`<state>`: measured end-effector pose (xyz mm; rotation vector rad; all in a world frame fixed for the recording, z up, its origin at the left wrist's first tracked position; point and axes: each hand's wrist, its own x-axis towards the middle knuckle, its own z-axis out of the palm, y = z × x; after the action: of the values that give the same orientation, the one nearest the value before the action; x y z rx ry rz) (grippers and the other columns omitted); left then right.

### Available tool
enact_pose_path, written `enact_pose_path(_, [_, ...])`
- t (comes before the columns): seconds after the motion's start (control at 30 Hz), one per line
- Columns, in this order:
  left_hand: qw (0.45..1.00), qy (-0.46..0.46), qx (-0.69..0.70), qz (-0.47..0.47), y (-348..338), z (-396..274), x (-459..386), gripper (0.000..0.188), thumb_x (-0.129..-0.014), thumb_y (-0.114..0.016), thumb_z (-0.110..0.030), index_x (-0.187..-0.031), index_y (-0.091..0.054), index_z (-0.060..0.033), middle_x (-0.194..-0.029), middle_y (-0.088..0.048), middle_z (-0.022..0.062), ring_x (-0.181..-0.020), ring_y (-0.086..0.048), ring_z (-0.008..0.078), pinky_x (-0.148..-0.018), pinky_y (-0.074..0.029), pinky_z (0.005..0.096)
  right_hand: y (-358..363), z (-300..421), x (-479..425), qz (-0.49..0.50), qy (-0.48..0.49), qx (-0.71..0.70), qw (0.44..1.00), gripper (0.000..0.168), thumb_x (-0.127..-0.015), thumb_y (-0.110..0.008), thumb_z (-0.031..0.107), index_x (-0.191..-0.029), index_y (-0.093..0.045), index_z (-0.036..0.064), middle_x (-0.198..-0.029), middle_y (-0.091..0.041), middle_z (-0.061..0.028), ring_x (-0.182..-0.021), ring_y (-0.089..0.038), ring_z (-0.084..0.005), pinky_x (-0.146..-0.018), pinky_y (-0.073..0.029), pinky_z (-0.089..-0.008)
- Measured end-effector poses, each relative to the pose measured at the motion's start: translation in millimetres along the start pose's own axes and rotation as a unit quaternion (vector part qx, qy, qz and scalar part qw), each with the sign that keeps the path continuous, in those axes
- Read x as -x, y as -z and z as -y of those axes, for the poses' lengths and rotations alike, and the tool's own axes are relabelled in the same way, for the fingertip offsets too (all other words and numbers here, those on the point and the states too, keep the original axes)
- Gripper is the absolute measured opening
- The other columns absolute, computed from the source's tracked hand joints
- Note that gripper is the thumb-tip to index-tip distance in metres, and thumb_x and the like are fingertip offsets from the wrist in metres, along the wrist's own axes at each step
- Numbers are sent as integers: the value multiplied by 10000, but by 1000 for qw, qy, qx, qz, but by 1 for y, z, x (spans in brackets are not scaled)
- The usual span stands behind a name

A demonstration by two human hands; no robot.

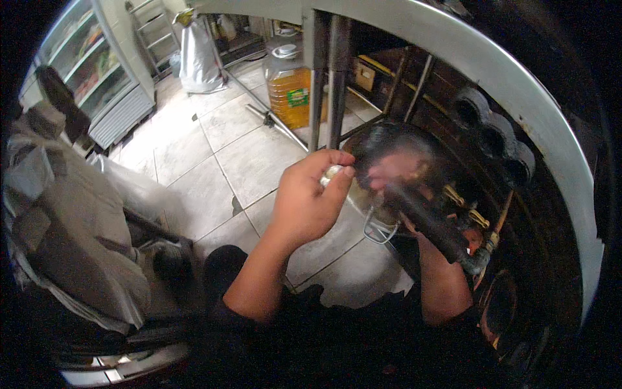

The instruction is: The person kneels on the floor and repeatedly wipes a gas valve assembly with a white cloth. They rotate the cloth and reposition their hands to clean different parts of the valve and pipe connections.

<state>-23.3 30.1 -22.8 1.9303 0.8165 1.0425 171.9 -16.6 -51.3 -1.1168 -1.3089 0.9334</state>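
Near the middle, my left hand (311, 199) is curled around a small whitish, shiny thing (331, 175), pinched between thumb and fingers; what it is cannot be told. My right hand (396, 170) is blurred and reaches under the metal frame at the right, partly behind a dark pipe (427, 219). Whether it holds anything is not clear. Below and between the hands, a metal pot (359, 197) with a wire-like handle (381, 233) shows in part. A dark rounded thing (379, 136) lies just beyond my right hand, blurred.
Brass gas valves (454, 195) and round burner parts (493, 138) line the right side, under a curved metal edge (549, 92). Ahead, a large jug of yellow liquid (289, 92) stands behind metal legs (335, 82). A white sack (199, 58) and a glass-door fridge (92, 63) are farther off.
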Motion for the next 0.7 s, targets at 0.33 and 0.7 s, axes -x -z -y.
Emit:
enact_pose_path(0.33, [911, 80, 380, 142, -16, -32, 14, 313, -863, -530, -199, -1097, -531, 8, -737, -542, 48, -595, -513, 120, -544, -422, 240, 23, 3, -7, -31, 123, 169, 977, 306, -840, -524, 280, -982, -551, 10, -894, -613, -101, -850, -596, -208, -733, -500, -311])
enact_pose_path(0.7, [917, 81, 379, 93, -21, -29, 18, 281, -866, -521, -127, -1090, -518, 42, -742, -550, 50, -583, -514, 112, -541, -425, 224, 61, 34, 13, 84, 148, -442, 881, 556, -811, -501, 360, -1194, -439, -39, -1157, -511, -223, -1076, -497, -353, -953, -375, -463])
